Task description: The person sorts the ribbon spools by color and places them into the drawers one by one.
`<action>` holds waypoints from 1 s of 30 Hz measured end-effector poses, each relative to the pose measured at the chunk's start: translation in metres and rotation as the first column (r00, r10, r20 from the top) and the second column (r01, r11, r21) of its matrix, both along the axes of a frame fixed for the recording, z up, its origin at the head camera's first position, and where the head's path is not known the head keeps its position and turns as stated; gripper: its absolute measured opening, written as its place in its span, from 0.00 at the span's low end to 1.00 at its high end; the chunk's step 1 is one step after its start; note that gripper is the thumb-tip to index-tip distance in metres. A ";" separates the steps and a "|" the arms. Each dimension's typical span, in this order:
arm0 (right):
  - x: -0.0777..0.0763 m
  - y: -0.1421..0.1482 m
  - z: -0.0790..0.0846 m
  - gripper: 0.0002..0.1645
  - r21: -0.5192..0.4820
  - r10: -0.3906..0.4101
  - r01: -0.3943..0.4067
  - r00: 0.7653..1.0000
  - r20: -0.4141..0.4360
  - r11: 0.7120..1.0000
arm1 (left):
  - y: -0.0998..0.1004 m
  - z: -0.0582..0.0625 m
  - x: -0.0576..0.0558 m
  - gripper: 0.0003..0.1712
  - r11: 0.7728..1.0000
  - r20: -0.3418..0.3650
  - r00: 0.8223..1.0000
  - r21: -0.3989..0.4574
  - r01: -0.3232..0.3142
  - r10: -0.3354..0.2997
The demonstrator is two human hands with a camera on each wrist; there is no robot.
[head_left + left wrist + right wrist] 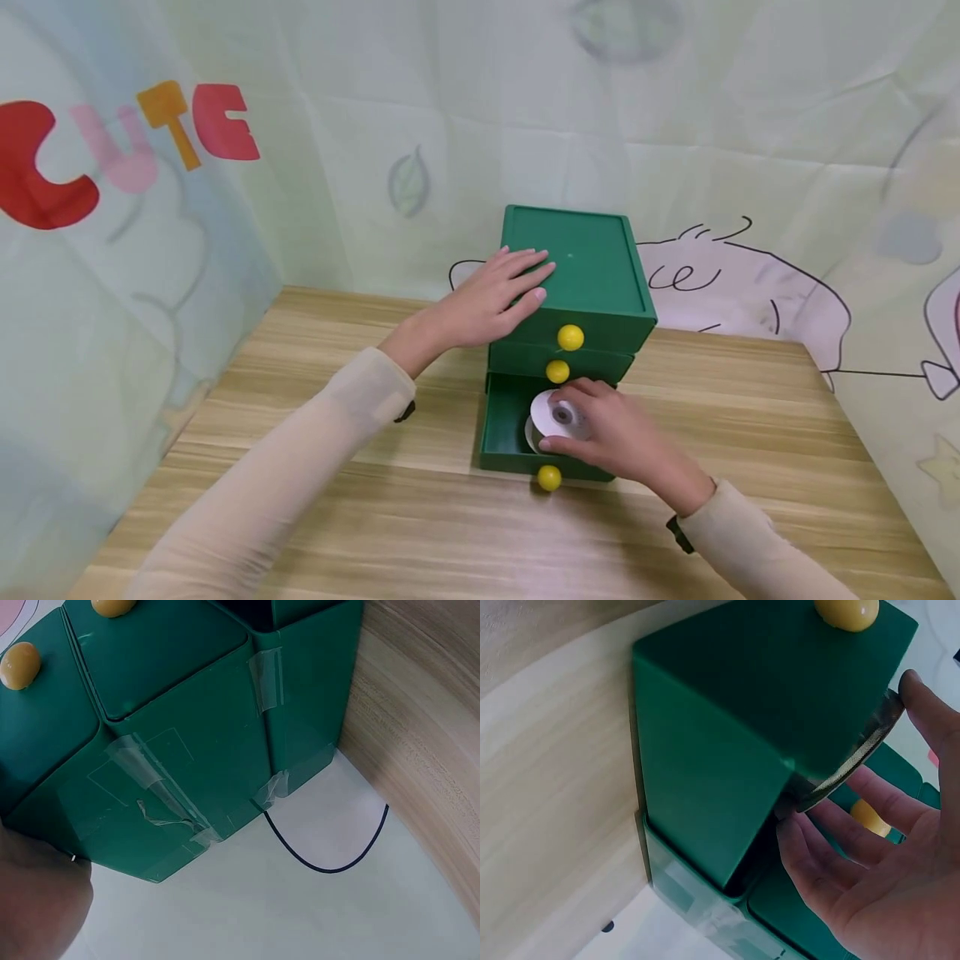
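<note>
A green drawer cabinet (pixel 592 258) with three stacked drawers and round yellow knobs stands against the wall. Its bottom drawer (pixel 495 460) is pulled out. My left hand (pixel 491 300) rests on the left part of the cabinet top, fingers extended; the left wrist view catches only a bit of that hand (pixel 41 896) beside the taped cabinet side. Over the open drawer, my right hand (pixel 622 429) holds a white-ended ribbon spool (pixel 546 410) between thumb and fingers. In the right wrist view the spool (pixel 859 756) shows a dark and gold woven band, partly behind the drawer front.
The cabinet sits near the back edge of a wood-grain table (pixel 420 533). Printed cloth walls (pixel 352 183) enclose the table behind and on both sides. The upper two drawers are closed, with yellow knobs (pixel 571 337) above the open one.
</note>
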State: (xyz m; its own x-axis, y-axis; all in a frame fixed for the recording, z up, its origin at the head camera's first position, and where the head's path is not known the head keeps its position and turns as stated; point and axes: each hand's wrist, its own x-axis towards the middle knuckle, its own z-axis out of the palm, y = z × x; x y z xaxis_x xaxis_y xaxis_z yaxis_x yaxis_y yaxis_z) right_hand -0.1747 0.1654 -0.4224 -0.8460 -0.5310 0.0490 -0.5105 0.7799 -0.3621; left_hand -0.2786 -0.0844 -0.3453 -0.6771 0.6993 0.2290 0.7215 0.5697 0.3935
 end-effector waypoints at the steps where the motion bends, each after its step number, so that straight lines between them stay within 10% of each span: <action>1: 0.000 -0.001 -0.001 0.34 0.004 0.000 0.000 1.000 -0.004 1.000 | 0.000 0.000 0.000 0.33 1.000 0.001 1.000 0.000 0.001 -0.001; 30: 0.000 -0.005 -0.016 0.24 0.028 -0.012 0.012 1.000 0.014 1.000 | 0.000 0.001 0.001 0.33 1.000 0.005 1.000 0.001 -0.001 0.001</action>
